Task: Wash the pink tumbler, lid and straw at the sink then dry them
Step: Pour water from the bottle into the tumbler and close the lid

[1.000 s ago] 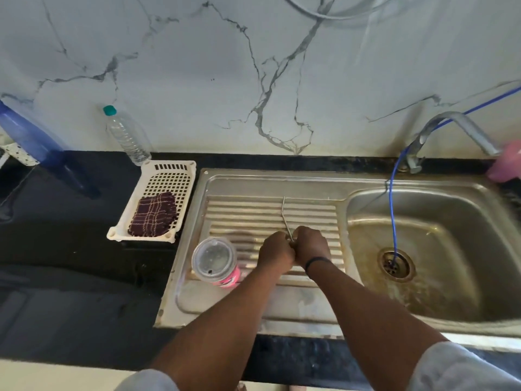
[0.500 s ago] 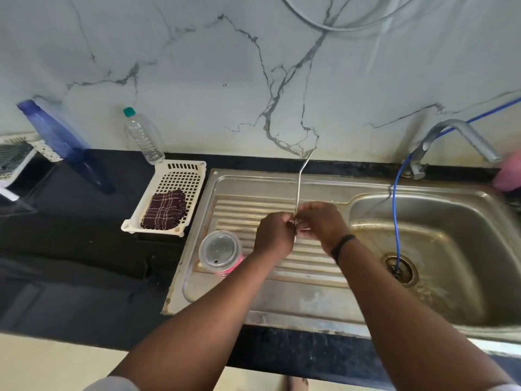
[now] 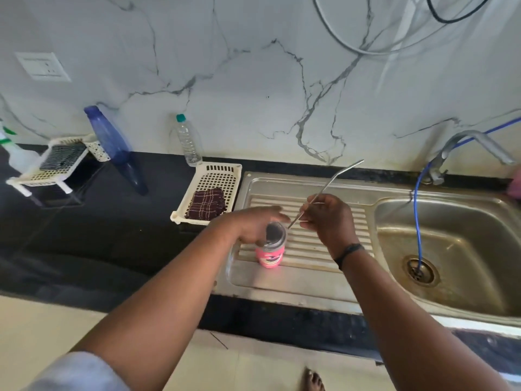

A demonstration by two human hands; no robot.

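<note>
Nearest the viewer, both forearms reach over the counter edge to the ribbed drainboard (image 3: pixel 324 244) of the steel sink (image 3: pixel 451 249). The left hand (image 3: pixel 253 224) hovers over the pink tumbler (image 3: pixel 270 253), fingers fairly straight and spread above its lid (image 3: pixel 274 232); whether they touch the lid cannot be told. The tumbler stands upright on the drainboard's left part, lid on. It is probably light plastic and, once wet, slippery; a grasp round the body below the lid would likely hold best, with the lid turned or pulled by its rim. The right hand (image 3: pixel 328 221) pinches the metal straw (image 3: pixel 324 191) near its lower end, fingers curled about the thin shaft; the bent tip points up and away. The straw looks rigid, light and smooth, so it may roll or slip; a mid-shaft hold should steady it. Beyond lie a white basket (image 3: pixel 222 172) holding a dark checked cloth (image 3: pixel 207 206), and the tap (image 3: pixel 465 142).
</note>
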